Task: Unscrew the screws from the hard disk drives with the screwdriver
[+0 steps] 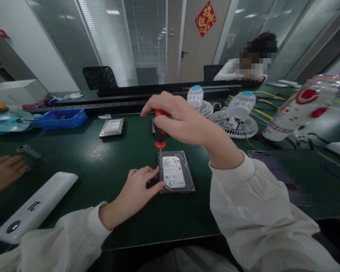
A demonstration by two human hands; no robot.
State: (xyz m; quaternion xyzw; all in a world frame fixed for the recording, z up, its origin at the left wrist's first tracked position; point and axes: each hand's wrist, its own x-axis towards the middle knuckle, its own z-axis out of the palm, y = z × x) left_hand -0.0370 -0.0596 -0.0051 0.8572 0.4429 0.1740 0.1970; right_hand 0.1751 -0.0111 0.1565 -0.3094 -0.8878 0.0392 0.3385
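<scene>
A hard drive with a white label lies flat on the green table in front of me. My right hand grips a red and black screwdriver upright, its tip on the drive's far left corner. My left hand rests on the table, with its fingertips pressing the drive's left edge. A few tiny screws lie on the mat beyond the drive.
A second hard drive lies further back. A blue bin stands at the left, two white desk fans at the right, a white device near left. Another person's hand is at the far left; someone sits across the room.
</scene>
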